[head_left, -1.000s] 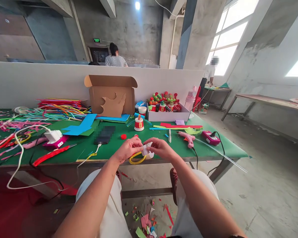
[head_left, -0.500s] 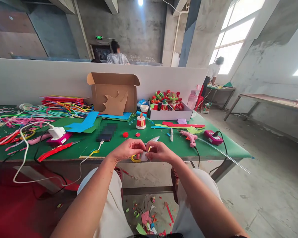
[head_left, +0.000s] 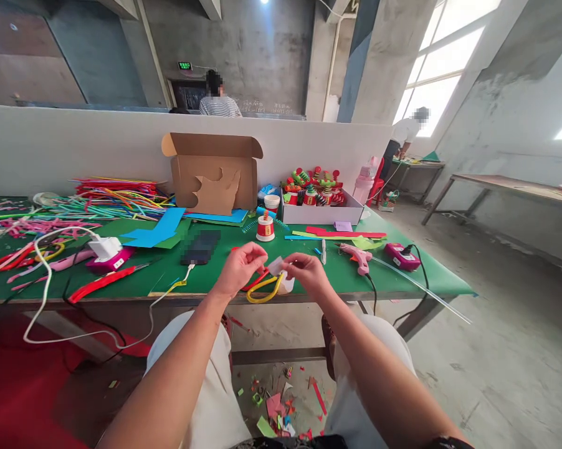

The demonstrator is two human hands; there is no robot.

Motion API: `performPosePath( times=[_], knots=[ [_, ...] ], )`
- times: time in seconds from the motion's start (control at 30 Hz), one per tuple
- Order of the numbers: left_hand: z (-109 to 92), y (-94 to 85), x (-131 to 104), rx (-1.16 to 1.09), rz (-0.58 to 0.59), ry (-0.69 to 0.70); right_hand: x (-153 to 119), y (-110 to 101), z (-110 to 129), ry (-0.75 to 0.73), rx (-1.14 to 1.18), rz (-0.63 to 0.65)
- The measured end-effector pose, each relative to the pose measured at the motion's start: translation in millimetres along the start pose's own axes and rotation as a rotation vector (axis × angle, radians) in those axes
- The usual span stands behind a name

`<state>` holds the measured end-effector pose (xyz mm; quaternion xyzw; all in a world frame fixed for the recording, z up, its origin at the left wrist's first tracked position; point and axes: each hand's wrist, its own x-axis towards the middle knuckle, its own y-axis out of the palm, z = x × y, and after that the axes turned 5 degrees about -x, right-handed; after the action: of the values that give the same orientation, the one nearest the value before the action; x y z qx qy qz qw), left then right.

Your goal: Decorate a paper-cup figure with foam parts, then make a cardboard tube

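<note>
My left hand (head_left: 243, 268) is raised over the table's front edge, thumb and forefinger pinched together. Whether anything is between those fingertips I cannot make out. My right hand (head_left: 305, 272) pinches a small, whitish translucent piece (head_left: 275, 266), which lies between the two hands. Below them rest scissors with a yellow and red handle (head_left: 265, 293); their blades are hidden. A pale, rounded white piece (head_left: 287, 284) shows under my right fingers. Further back stands a red and white paper-cup figure (head_left: 265, 228) with an orange top and a teal coiled strip.
Right of my hands lie a pink glue gun (head_left: 357, 257), a clear glue stick (head_left: 421, 288) and a magenta power socket (head_left: 402, 257). A phone (head_left: 200, 247) and red-handled cutter (head_left: 103, 284) lie left. Behind are a cardboard box (head_left: 210, 149) and a white box (head_left: 321, 216) of figures.
My hands have moved slightly apart and up. The whitish piece now shows between them, and the scissors' yellow handle is more exposed.
</note>
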<state>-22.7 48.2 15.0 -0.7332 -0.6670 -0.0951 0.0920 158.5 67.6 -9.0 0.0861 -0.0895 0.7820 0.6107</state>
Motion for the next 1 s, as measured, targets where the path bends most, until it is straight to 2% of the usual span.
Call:
performPosePath(
  times=[0.03,0.1,0.2,0.27,0.4,0.53,0.6,0.77,1.0],
  knots=[
    [0,1.7,1,-0.012,-0.062,0.005,1,0,1,-0.009,0.069,-0.080],
    [2,7.1,2,-0.061,-0.091,-0.032,3,4,1,-0.016,0.189,-0.186],
    [7,19.5,1,-0.155,-0.076,-0.089,3,13,-1,-0.009,0.255,-0.255],
    [11,26.8,1,-0.182,-0.126,-0.076,2,20,-4,-0.008,0.261,-0.278],
    [13,29.3,4,-0.174,-0.208,-0.022,2,25,-6,0.028,0.314,-0.257],
    [14,21.5,5,-0.022,-0.207,0.088,3,17,-1,0.093,0.268,-0.081],
    [15,18.6,5,0.045,-0.185,0.130,3,13,2,0.086,0.205,-0.038],
    [17,18.7,4,0.036,-0.178,0.138,3,15,1,0.010,0.099,-0.142],
    [15,26.8,4,-0.051,-0.217,0.149,-1,23,-4,-0.069,0.123,-0.279]
  ],
)
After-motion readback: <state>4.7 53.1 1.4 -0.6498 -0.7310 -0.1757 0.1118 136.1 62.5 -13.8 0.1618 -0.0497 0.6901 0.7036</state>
